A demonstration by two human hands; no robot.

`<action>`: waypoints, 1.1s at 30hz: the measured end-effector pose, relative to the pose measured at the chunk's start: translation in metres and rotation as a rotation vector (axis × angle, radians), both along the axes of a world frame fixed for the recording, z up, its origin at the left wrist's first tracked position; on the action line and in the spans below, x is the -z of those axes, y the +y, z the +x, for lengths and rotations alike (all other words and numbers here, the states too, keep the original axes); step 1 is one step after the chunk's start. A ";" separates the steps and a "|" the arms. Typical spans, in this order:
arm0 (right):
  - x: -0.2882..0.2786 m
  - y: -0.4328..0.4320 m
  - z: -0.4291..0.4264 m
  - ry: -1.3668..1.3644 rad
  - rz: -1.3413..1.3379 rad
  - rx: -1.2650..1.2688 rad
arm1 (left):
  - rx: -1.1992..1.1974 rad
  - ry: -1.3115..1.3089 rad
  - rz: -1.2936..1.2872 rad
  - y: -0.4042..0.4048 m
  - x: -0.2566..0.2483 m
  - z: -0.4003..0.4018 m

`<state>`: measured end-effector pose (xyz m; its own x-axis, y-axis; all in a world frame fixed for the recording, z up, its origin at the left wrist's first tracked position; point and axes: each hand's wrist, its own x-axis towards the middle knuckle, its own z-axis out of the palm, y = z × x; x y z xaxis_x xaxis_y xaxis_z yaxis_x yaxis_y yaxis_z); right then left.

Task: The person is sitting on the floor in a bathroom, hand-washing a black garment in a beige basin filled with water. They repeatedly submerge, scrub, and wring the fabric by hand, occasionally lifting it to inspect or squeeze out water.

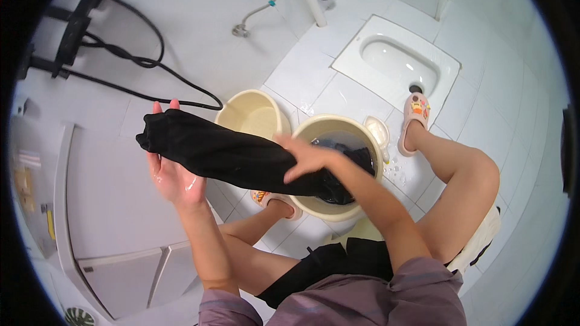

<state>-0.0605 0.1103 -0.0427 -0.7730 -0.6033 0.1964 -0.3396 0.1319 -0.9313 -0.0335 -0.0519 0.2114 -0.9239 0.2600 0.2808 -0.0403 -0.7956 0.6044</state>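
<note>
A long piece of black wet-looking cloth stretches from the left of the view down to a cream plastic bucket. Its far left end rests over my left hand, which is wet, palm up, with two fingertips showing beyond the cloth. My right hand, somewhat blurred, lies on the cloth above the bucket's left rim, fingers spread. In the bucket more dark cloth lies in water. Whether the held cloth joins it is hidden by my right arm.
An empty-looking cream bucket stands behind the cloth. Right of the full bucket lies a cream plastic scoop. Beyond are a white squat toilet and wet floor tiles. A white cabinet stands left; black hoses hang at upper left.
</note>
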 end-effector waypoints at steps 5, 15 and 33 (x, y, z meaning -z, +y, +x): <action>0.031 -0.032 0.046 -0.265 -0.032 -0.054 | -0.108 0.027 0.090 -0.037 0.009 0.002; -0.020 0.098 0.052 -0.638 -0.774 0.607 | 0.076 -0.283 -0.119 -0.051 0.203 0.024; -0.111 0.074 0.053 -0.366 -0.304 0.531 | 0.003 -0.419 -0.433 0.016 0.245 0.048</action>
<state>-0.0073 0.1844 0.0684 -0.9957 -0.0866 -0.0319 0.0397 -0.0904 -0.9951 0.0148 -0.0363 -0.0333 -0.9320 0.2723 -0.2393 -0.3471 -0.4799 0.8058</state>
